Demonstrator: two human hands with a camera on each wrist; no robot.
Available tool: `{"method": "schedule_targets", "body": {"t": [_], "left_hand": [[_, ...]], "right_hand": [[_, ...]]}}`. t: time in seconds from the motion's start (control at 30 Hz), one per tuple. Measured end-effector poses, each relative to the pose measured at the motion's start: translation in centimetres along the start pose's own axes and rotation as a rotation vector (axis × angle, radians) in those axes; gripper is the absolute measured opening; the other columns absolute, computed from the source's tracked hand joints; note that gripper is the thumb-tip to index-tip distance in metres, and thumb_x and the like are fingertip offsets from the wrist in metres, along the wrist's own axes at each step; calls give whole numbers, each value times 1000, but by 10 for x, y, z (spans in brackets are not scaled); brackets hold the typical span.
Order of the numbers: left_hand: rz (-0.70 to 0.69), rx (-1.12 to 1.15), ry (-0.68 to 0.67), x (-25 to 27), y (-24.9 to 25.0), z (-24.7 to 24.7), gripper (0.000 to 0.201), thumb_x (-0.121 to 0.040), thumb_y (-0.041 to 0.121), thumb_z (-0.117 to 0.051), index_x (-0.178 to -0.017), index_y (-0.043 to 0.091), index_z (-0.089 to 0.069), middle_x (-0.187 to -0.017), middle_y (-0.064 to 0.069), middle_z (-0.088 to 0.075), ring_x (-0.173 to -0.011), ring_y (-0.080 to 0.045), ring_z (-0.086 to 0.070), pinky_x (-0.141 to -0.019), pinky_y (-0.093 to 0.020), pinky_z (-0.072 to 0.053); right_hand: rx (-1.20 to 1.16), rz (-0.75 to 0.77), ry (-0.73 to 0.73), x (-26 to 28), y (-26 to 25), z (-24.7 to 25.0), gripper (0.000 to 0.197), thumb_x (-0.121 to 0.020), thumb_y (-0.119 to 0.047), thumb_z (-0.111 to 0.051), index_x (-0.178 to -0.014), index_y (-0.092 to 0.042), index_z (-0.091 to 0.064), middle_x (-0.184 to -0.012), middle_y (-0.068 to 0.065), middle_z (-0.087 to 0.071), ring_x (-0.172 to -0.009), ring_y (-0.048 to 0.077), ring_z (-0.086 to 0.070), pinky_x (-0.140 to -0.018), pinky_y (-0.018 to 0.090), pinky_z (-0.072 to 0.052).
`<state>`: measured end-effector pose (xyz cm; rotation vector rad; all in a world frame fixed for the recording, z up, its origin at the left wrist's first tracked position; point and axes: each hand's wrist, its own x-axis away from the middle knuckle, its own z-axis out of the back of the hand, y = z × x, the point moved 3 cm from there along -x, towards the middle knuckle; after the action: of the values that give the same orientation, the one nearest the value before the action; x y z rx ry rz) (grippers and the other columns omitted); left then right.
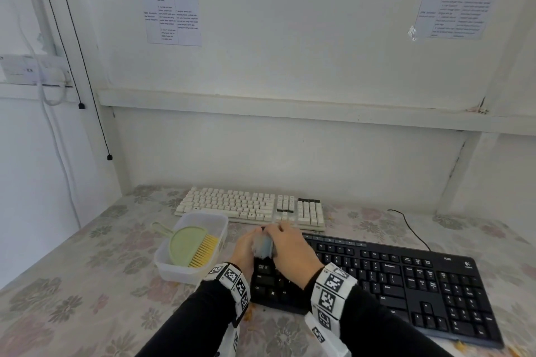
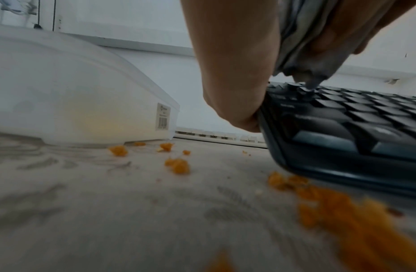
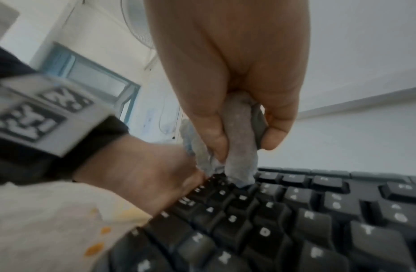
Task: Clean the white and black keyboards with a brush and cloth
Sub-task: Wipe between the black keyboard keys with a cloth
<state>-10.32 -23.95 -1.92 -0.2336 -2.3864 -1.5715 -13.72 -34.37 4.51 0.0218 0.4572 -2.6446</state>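
Observation:
The black keyboard (image 1: 406, 278) lies at the front right, and the white keyboard (image 1: 249, 207) sits behind it near the wall. My right hand (image 1: 290, 249) pinches a bunched grey cloth (image 1: 262, 246) between thumb and fingers. In the right wrist view the cloth (image 3: 240, 147) presses its lower end into the top-left keys of the black keyboard (image 3: 295, 211). My left hand (image 1: 245, 252) holds that keyboard's left edge, and its fingers (image 2: 237, 103) meet the black keyboard's (image 2: 341, 128) rim. A green brush with yellow bristles (image 1: 194, 246) lies in a plastic container (image 1: 174, 269).
Orange crumbs (image 2: 179, 165) are scattered on the flowered tablecloth (image 1: 87, 284) by the keyboard's left end, with more crumbs (image 2: 341, 211) along its front edge. The container (image 2: 74, 101) stands just left of my hands. The black keyboard's cable (image 1: 412, 229) runs toward the wall.

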Motion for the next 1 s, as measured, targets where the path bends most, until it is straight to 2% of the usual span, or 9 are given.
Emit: {"method": "schedule_targets", "body": {"t": [0.07,0.17,0.27,0.4,0.53,0.7,0.8,0.87,1.0], "left_hand": [[-3,9,-35,1,0,0,31,-101,14,-36,-96,0,-63,-88,-19,-64,-71,-21,-66,-60,-27,-54],[27,-4,-14,1,-2,2,33,-102,19,-37,-103,-2,-63,-90,-20,-64,-65,-21,-67,-53,-25,-53],[45,-9,23,-4,-3,3,35,-102,22,-38,-117,0,-62,-104,-24,-66,-80,-27,-65,-65,-32,-54],[74,-2,-19,-1,-4,-1,32,-103,23,-35,-94,9,-62,-76,-14,-70,-70,-26,-65,-58,-31,-51],[71,21,-42,3,-4,-5,34,-103,25,-35,-91,10,-62,-65,-9,-70,-58,-20,-67,-53,-26,-51],[-15,-9,24,1,-2,0,36,-99,18,-41,-114,-8,-60,-95,-26,-65,-77,-28,-66,-64,-31,-53],[7,-11,51,-1,-4,0,43,-96,20,-45,-123,-12,-56,-112,-32,-62,-90,-33,-64,-71,-35,-54],[38,-23,82,4,-3,-2,42,-99,23,-42,-127,-6,-56,-108,-27,-65,-88,-32,-64,-69,-34,-54],[77,-9,10,12,-2,-8,36,-104,26,-33,-116,6,-61,-82,-15,-70,-72,-27,-66,-55,-29,-52]], "right_hand": [[38,4,62,-6,-2,2,50,-85,2,-50,-130,-18,-39,-130,7,-37,-118,28,-38,-96,35,-43],[145,-13,-77,2,-6,-11,55,-85,2,-51,-134,-17,-33,-133,12,-32,-119,33,-36,-96,40,-43],[167,-1,-219,22,-10,-23,54,-86,4,-49,-133,-15,-32,-133,16,-30,-118,35,-35,-93,42,-41],[231,2,-350,43,-13,-32,47,-87,5,-48,-128,-13,-36,-129,18,-31,-118,37,-36,-87,43,-43],[259,43,-436,42,-4,-31,40,-88,3,-48,-125,-13,-45,-124,19,-39,-116,38,-41,-87,46,-43],[4,-7,-72,11,7,-4,42,-86,-3,-50,-125,-17,-43,-123,10,-41,-114,29,-41,-93,40,-42],[22,-22,-22,5,16,-2,45,-86,-1,-50,-127,-17,-42,-126,9,-41,-116,30,-39,-93,38,-42],[70,-54,-47,9,25,-4,44,-86,-1,-50,-126,-16,-43,-127,8,-40,-116,31,-38,-93,39,-40],[69,-139,-8,24,54,5,38,-86,-3,-51,-120,-18,-47,-126,6,-45,-117,29,-38,-93,37,-41]]}}
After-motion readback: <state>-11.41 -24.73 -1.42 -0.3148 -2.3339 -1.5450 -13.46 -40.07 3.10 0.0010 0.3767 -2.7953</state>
